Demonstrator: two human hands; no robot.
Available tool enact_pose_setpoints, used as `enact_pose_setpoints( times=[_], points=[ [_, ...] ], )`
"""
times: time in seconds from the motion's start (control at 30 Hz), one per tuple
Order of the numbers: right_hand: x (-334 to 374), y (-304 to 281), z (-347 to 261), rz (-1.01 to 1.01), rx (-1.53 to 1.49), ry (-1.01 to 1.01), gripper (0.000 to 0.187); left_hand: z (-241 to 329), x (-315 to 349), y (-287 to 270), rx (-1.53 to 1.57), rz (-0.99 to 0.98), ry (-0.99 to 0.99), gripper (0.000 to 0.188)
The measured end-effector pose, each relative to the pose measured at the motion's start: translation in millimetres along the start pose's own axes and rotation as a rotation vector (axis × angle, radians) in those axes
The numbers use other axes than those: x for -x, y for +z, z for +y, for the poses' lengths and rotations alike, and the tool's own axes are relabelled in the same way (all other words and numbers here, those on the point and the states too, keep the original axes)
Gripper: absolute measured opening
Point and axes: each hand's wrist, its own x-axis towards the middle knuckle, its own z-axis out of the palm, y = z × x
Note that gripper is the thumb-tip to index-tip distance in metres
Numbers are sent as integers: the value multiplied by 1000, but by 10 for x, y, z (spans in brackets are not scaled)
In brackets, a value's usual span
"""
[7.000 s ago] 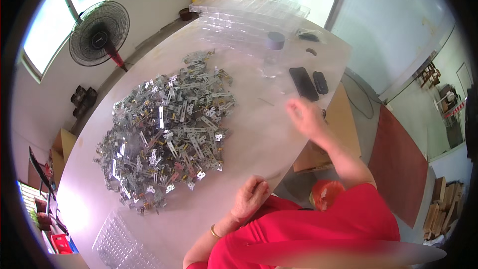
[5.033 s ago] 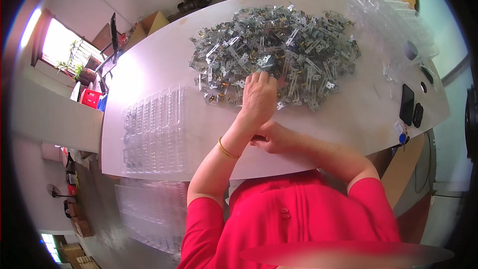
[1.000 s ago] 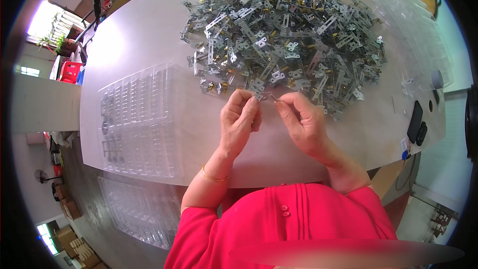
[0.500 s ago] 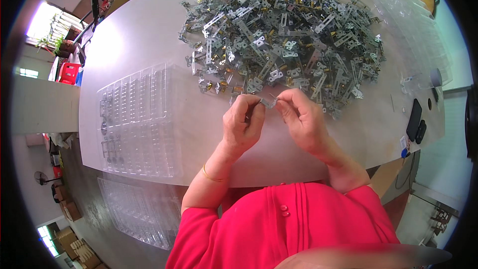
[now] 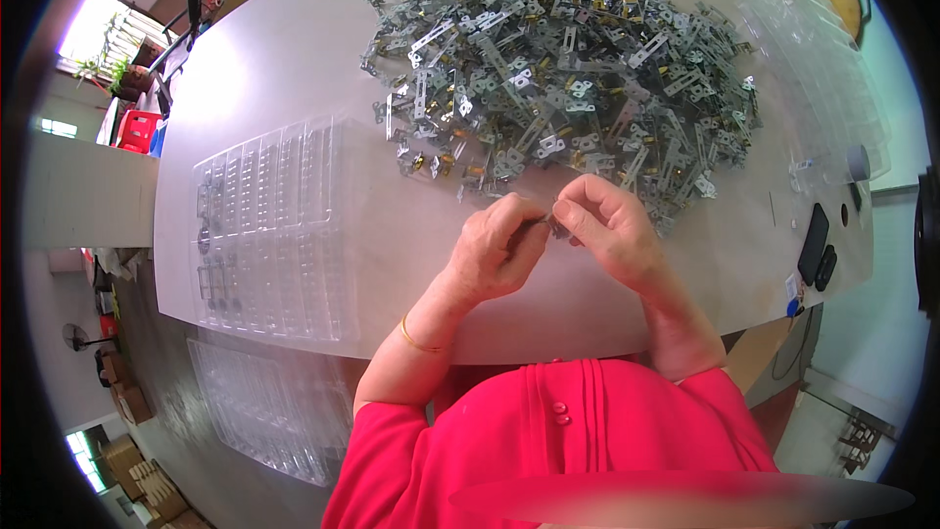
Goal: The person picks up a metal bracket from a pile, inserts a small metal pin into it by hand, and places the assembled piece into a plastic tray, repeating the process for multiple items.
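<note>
In front of the pile, my left hand (image 5: 501,243) and my right hand (image 5: 612,235) meet, thumbs and forefingers pinched around a small grey metal bracket (image 5: 556,225). Most of this piece is covered by the fingers, so its full shape cannot be made out. Just beyond my hands lies a large heap of metal brackets (image 5: 578,78), flat slotted strips and small plates with holes, some showing brass-coloured parts. To the left on the table is a clear plastic compartment tray (image 5: 338,245), with several small metal pieces in its left-hand compartments.
Clear plastic trays (image 5: 822,88) are stacked at the far right. A black phone (image 5: 813,243) and a small black object (image 5: 826,267) lie near the right edge, beside a roll of tape (image 5: 859,163). More clear trays (image 5: 264,411) sit below the table's left front edge.
My hands have come closer together and shifted slightly right. The bracket, more visible before between the fingertips, is now mostly covered. The whole view has shifted a little.
</note>
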Motion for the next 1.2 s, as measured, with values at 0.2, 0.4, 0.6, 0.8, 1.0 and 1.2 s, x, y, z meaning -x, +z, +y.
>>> enact_pose_setpoints(
  times=[0.2, 0.4, 0.6, 0.8, 1.0, 1.2],
  points=[
    [26, 72, -47, 143, 179, -218, 13, 19, 4, 2, 53, -81, 20, 16],
    [-24, -32, -109, 142, 215, -592, 8, 49, 0, -60, 581, -84, -480, 10],
    [-8, 32, -126, 5, 483, -704, 10, 49, -57, -141, 632, -122, -610, 20],
    [15, 53, -79, 73, 186, -593, 8, 23, -85, -138, 1028, -108, -628, 42],
    [-34, -22, -18, 242, -315, -378, 14, -89, -45, -83, 925, -34, -220, 53],
    [-22, 89, -34, 194, -452, -262, 14, -207, -17, -66, 860, -4, -176, 42]
  ],
)
